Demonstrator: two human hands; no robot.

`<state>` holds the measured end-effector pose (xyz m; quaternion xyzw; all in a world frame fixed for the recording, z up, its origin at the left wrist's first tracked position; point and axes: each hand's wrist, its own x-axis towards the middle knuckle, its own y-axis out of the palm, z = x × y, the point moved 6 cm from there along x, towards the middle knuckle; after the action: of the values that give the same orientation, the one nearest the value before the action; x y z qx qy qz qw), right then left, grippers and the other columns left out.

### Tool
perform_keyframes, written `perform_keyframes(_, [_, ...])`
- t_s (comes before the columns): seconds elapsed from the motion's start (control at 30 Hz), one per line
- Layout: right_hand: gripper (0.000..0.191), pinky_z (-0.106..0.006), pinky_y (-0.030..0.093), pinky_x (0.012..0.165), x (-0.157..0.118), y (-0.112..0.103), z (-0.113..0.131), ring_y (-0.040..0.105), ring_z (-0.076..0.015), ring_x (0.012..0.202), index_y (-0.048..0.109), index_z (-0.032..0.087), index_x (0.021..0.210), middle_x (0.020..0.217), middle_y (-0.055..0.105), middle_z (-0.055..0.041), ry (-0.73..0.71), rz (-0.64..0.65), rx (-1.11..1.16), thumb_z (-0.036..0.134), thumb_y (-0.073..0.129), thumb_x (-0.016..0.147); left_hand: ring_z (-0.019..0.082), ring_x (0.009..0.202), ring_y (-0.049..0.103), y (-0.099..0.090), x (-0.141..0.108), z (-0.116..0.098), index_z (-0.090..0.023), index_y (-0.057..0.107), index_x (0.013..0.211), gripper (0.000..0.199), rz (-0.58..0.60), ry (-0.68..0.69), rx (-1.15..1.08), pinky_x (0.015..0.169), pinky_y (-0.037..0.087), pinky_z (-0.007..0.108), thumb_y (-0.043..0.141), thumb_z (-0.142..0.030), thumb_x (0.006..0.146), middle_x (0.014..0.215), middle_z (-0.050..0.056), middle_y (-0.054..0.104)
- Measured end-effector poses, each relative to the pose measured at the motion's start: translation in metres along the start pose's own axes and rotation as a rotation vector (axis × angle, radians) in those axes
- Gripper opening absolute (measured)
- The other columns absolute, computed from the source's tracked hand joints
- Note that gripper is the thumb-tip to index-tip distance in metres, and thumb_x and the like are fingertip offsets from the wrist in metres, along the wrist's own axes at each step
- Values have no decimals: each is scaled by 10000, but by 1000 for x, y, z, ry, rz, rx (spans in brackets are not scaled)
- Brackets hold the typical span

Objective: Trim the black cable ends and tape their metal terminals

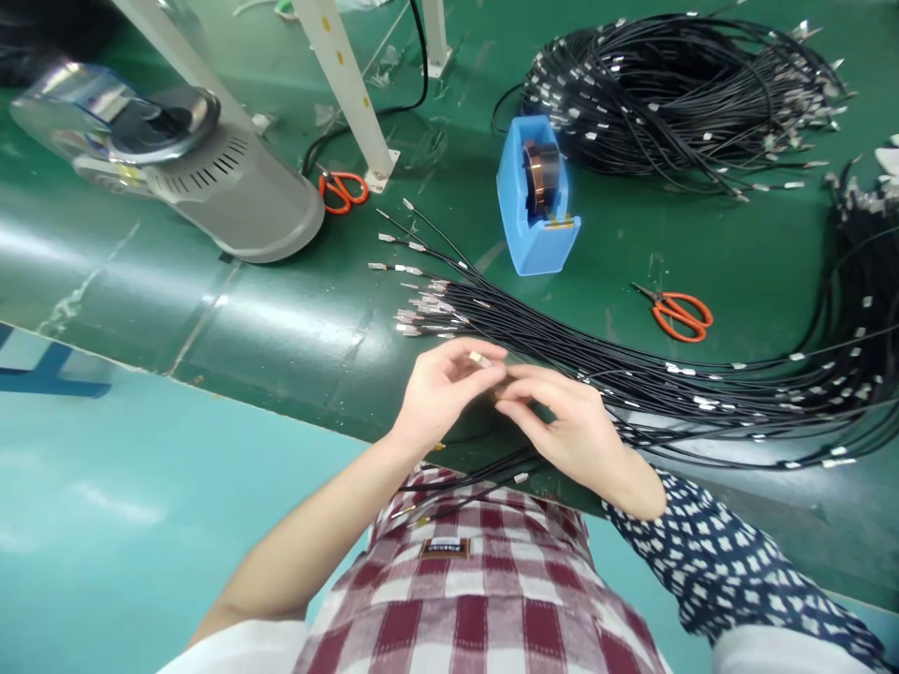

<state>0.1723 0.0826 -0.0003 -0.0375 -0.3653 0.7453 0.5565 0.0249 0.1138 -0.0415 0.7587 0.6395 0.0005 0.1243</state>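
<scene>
My left hand (448, 391) and my right hand (562, 421) meet fingertip to fingertip near the table's front edge. Between the left thumb and fingers a small white piece shows, which looks like the tagged end of a black cable. The right fingertips pinch close beside it; what lies between them is hidden. Just beyond my hands runs a long bundle of black cables (596, 351) with white tags, its bare ends fanned out at the left. A few more black cables (492, 470) hang over the edge at my apron.
A blue tape dispenser (539, 201) with amber tape stands behind the bundle. Orange-handled scissors (680, 314) lie at right, another orange-handled pair (343, 191) beside a grey machine (239, 178). A large coil of black cables (653, 103) sits at the back right. White posts (351, 84) rise from the green table.
</scene>
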Motion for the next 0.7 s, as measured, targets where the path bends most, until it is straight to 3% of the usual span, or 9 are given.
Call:
perform_keyframes(0.1, [61,-273,585,880,-1,-1,-7,721,-166,981,655,212,889,1103,742,-55,34,44,-20,167,641,927,115,676,654,-2,2,5,-170,727,809,135,-14,-35,-103,672,543,232,828,-245,761,807,21,740])
perform_keyframes(0.17, [71,-287,593,853,-2,-1,-11,724,-171,950,657,216,884,1071,745,-53,68,52,-20,166,634,929,123,695,681,-1,1,5,-177,734,862,154,-2,-33,-155,698,562,240,832,-238,760,833,29,756])
perform_keyframes(0.27, [82,-305,601,803,-3,-2,-15,719,-172,870,654,224,875,956,745,-42,98,21,-20,170,628,932,154,753,722,-1,-1,2,-194,742,938,198,-40,9,-201,754,591,283,828,-256,771,885,44,772])
perform_keyframes(0.4, [92,-312,606,797,-4,-1,-14,717,-172,865,660,227,877,938,742,-44,85,-26,-24,175,617,939,154,715,718,2,-3,8,-188,751,828,133,-112,6,-193,737,601,305,810,-300,792,887,44,775])
perform_keyframes(0.53, [91,-315,610,807,-5,1,-13,718,-176,886,663,228,882,943,744,-47,70,-57,-37,175,617,939,163,784,711,9,-2,20,-181,757,756,146,-89,-35,-174,798,586,306,844,-297,743,872,44,778])
perform_keyframes(0.7, [93,-318,605,807,-2,-1,-12,712,-173,885,654,222,877,937,742,-46,79,-55,-31,159,619,935,177,838,708,12,1,21,-189,784,807,129,-51,-53,-169,805,575,299,837,-293,752,912,51,785])
